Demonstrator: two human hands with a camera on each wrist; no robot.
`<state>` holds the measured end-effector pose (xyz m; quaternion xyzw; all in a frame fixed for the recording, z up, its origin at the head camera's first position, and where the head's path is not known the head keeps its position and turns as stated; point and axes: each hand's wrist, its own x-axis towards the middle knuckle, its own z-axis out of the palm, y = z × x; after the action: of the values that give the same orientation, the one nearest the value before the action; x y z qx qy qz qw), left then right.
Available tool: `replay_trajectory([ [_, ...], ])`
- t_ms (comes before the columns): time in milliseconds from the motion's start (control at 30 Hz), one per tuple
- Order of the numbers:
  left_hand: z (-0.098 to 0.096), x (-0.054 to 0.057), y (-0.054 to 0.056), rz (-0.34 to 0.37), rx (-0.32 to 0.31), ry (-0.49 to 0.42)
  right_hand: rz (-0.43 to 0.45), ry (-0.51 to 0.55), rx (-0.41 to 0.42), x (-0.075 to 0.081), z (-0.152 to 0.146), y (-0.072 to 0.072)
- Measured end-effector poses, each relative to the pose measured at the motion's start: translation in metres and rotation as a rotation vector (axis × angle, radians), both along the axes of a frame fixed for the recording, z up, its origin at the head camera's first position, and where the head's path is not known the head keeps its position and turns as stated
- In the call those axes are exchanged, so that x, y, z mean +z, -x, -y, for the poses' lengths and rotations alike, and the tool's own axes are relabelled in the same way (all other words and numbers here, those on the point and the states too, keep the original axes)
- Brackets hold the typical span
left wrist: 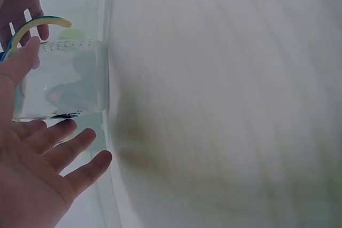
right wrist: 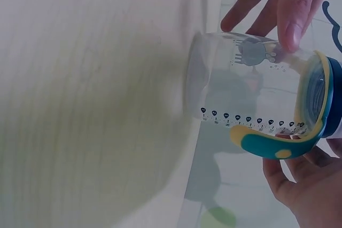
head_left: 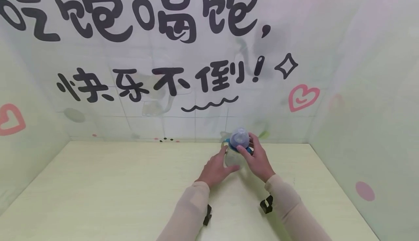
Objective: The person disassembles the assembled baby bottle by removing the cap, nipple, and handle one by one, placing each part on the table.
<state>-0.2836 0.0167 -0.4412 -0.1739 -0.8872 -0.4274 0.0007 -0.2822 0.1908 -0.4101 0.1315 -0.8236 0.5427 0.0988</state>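
Right hand point(right wrist: 312, 190), half-hidden behind the handle point(right wrist: 278, 147), gripped the bottle point(head_left: 233, 158)!
Left hand point(left wrist: 43, 169) splayed around its clear, cylindrical body point(right wrist: 246, 92).

The left hand point(left wrist: 43, 169) spreads four fingers along one side of a clear bottle point(left wrist: 75, 81), its thumb over the bottle's other end, near a curved yellow-and-teal handle point(left wrist: 51, 21). The right hand's point(left wrist: 18, 1) fingers hang behind that handle. The pale, shadowed bench point(left wrist: 230, 78) lies by the bottle's base.
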Motion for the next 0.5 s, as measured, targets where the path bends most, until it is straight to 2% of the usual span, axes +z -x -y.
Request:
replay_trajectory([
  [200, -0.005, -0.001, 0.003, -0.031, 0.03, -0.044, -0.012, -0.013, -0.013, 0.023, 0.013, -0.021],
  [367, -0.009, -0.005, 0.004, -0.02, 0.058, -0.058, -0.021, -0.009, -0.046, 0.025, 0.018, -0.028],
  [500, -0.011, -0.007, 0.007, -0.023, 0.067, -0.074, -0.038, 0.014, -0.053, 0.02, 0.017, -0.024],
])
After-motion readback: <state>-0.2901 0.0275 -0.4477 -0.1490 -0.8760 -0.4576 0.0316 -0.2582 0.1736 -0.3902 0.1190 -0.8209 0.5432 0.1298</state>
